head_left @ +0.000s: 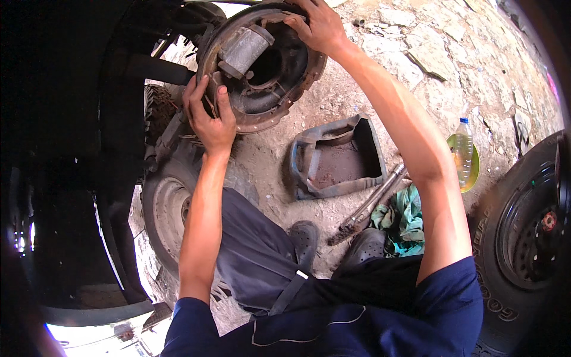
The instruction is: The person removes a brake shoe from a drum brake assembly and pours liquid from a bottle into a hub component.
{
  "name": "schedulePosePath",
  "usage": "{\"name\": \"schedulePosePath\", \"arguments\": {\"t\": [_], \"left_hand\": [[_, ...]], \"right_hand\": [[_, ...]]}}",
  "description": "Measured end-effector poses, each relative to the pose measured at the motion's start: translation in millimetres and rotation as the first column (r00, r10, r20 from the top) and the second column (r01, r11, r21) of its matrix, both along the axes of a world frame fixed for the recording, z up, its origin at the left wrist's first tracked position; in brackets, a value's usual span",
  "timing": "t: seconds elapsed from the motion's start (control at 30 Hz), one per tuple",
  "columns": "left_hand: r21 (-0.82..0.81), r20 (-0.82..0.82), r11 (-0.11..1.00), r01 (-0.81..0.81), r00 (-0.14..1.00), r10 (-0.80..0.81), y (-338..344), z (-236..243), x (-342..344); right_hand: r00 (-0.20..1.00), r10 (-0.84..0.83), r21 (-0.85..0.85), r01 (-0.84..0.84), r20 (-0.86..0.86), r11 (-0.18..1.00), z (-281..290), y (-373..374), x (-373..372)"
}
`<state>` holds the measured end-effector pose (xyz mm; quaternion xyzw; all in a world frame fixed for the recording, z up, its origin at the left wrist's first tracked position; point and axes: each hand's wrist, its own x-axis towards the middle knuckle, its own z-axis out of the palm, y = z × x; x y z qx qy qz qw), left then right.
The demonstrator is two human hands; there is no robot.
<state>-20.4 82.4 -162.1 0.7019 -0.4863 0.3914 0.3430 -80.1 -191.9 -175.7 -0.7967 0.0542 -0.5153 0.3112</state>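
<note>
Two bare hands holding one round, dark, rust-edged metal drum (259, 123), sitting tilted at upper centre-left. Left hand (214, 122) is curling around the near-left rim, thumb inside, partly closed; right hand (321, 30) is clasping the upper-right rim, some fingertips running out of view. Drum is showing a scuffed, hollow interior, one grey metal cylinder (245, 50) lying across it. Also lying around: one cut-open, boxy plastic container (339, 188), one long metal bar (375, 199), one crumpled green cloth (410, 217), one clear blue-capped bottle (464, 149).
</note>
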Motion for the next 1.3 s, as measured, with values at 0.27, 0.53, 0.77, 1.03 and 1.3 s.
{"name": "schedulePosePath", "arguments": {"t": [0.27, 0.53, 0.77, 1.03, 1.3], "left_hand": [[0.041, -0.281, 0.999, 0.022, 0.960, -0.010, 2.6, 9.6, -17.3], [0.048, 0.004, 0.997, 0.060, 0.998, -0.060, -5.9, 4.1, -1.0], [-0.003, 0.042, 0.995, 0.097, 0.994, -0.097, -11.3, 4.8, 2.9], [0.037, 0.065, 0.999, 0.023, 0.998, -0.025, -6.6, 5.9, 2.3], [0.036, 0.041, 0.999, -0.005, 0.999, 0.004, -9.8, 4.0, -0.1]], "right_hand": [[0.995, 0.059, 0.071, -0.053, -0.082, 0.996, -28.7, 4.6, -41.5], [0.998, -0.012, -0.030, 0.010, -0.069, 1.000, -41.6, -10.7, -36.5], [0.994, -0.005, 0.026, 0.008, -0.111, 1.000, -42.8, -6.5, -34.3], [0.965, 0.093, 0.668, 0.099, -0.247, 0.738, -106.3, 54.1, -47.4], [0.860, 0.355, 0.865, 0.177, -0.368, 0.469, -113.4, 122.9, -29.3]]}}
